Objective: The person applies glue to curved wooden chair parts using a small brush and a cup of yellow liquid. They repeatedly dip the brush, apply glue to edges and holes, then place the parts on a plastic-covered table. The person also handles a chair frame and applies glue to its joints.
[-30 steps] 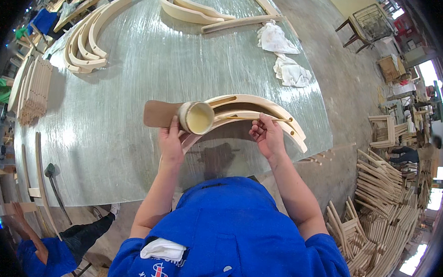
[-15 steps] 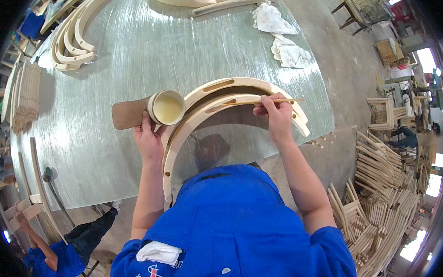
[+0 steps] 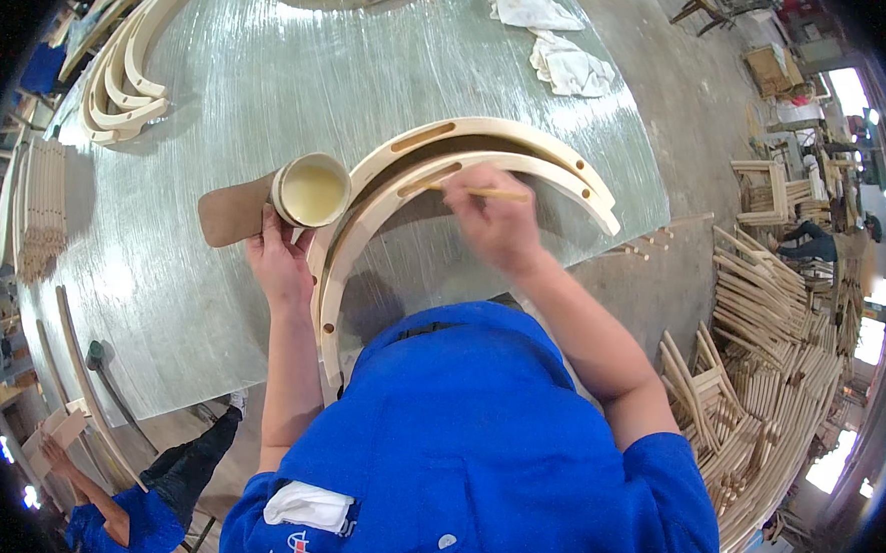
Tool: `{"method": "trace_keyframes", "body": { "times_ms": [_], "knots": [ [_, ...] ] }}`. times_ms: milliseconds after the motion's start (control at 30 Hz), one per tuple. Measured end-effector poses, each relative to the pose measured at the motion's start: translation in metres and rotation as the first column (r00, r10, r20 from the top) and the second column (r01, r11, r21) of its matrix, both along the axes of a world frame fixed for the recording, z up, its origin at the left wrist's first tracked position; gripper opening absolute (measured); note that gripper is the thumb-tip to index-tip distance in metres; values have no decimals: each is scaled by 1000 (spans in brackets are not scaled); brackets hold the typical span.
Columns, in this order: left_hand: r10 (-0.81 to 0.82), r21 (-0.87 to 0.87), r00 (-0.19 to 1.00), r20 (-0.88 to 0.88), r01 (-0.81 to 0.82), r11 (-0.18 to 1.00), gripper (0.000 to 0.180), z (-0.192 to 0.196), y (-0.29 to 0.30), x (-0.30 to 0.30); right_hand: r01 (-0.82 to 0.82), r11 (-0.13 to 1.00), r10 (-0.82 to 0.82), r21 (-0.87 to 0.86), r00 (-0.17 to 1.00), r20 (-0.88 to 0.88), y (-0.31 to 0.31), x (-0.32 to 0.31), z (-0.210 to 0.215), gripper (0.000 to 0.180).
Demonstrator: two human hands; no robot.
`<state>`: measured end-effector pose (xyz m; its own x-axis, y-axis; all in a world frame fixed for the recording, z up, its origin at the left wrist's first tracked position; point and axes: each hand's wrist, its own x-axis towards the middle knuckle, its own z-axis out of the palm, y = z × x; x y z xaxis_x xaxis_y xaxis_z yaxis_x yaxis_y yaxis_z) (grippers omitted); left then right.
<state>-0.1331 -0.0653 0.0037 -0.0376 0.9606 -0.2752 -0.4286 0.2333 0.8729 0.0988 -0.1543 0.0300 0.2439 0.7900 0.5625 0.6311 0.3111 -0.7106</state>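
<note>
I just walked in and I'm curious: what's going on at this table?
A person in blue holds a cup of pale yellow liquid and a flat brown piece in the left hand. The right hand, slightly blurred, holds a thin stick at the slot of the nearer curved wooden piece. A second curved piece lies beyond it on the table.

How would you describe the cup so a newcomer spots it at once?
Start at the large grey-green table. At the left of the two nested wooden arcs nearest the person, the left hand holds the cup beside a flat brown piece. Unlike these, it is round and contains pale yellow liquid.
</note>
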Motion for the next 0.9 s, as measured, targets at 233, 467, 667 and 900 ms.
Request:
{"method": "trace_keyframes", "body": {
  "times_ms": [233,467,667,900],
  "knots": [
    [-9,38,999,37,8,999,26,-6,-3,-10,37,999,-35,-24,997,66,-3,0,3,12],
    [15,39,999,29,-16,999,26,-1,-9,-13,102,967,-61,-235,983,173,-8,21,23,11],
    [48,29,999,23,-49,998,25,-8,-12,-12,-37,965,59,-260,995,75,-1,-14,26,14],
    [34,41,998,48,-36,998,24,-4,-7,-10,75,939,-44,-336,994,97,-3,20,36,13]
  ]
}}
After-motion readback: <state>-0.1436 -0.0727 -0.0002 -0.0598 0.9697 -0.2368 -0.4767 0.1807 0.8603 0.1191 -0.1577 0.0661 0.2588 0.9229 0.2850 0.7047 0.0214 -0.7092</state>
